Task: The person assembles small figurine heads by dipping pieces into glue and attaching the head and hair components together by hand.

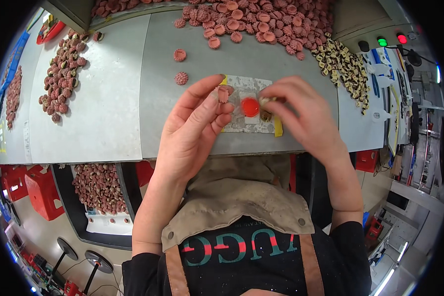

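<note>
My left hand [192,116] is closed, pinching a small pink bumpy cup-shaped piece [223,93] between thumb and fingers. My right hand [306,113] is bent over the right part of a speckled work pad [241,84]. Its fingertips are pinched round a small pale piece [267,100], mostly hidden and slightly blurred. Between the two hands a round dish of bright red [250,106] lies on the pad, with a small brownish round thing [265,116] beside it, under my right fingers. Two loose pink bumpy pieces [181,78] lie on the table just beyond my left hand.
A large heap of pink bumpy pieces [251,22] covers the table's far side. Small cream-and-dark pieces [348,69] lie at the right. Pink pieces with dark green-edged fillings [61,79] lie at the left. Below the table edge, a dark crate [66,197] holds more pieces.
</note>
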The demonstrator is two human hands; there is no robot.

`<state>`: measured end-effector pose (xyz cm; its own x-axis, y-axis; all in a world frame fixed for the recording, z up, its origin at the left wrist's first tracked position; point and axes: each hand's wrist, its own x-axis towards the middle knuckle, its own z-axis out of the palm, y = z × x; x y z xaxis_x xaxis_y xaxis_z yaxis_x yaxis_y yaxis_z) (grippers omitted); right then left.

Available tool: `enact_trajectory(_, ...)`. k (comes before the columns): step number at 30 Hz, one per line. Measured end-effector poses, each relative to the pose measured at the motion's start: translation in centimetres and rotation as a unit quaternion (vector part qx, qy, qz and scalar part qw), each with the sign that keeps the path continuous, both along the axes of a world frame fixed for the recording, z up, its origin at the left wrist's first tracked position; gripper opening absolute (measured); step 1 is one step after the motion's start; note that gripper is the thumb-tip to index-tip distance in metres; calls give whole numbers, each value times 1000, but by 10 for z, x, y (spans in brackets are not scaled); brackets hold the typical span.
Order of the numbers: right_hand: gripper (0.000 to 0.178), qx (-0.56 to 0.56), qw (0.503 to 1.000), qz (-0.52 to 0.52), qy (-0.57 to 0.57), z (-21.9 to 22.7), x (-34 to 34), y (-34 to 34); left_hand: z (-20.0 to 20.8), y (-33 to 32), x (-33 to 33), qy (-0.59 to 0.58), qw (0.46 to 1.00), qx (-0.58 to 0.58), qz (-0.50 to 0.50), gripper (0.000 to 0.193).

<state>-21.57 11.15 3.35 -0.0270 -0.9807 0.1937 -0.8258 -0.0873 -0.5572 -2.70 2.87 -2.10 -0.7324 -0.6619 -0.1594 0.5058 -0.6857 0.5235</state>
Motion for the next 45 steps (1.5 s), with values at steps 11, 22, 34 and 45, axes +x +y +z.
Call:
enact_trajectory(11,19,-47,997,37,56,4,-10,-7,25,-4,-19,-1,1000,6,-7,32)
enact_trajectory(22,15,42,993,-23,-112,15,-24,-19,38,-21,-34,-30,1000,1,-8,30)
enact_trajectory(34,15,-77,869,-34,-487,-20,14,-20,21,-3,-35,-99,992,-74,-7,29)
enact_trajectory(45,32,-172,980,19,-99,-17,16,-17,14,6,-23,-103,989,-106,23,33)
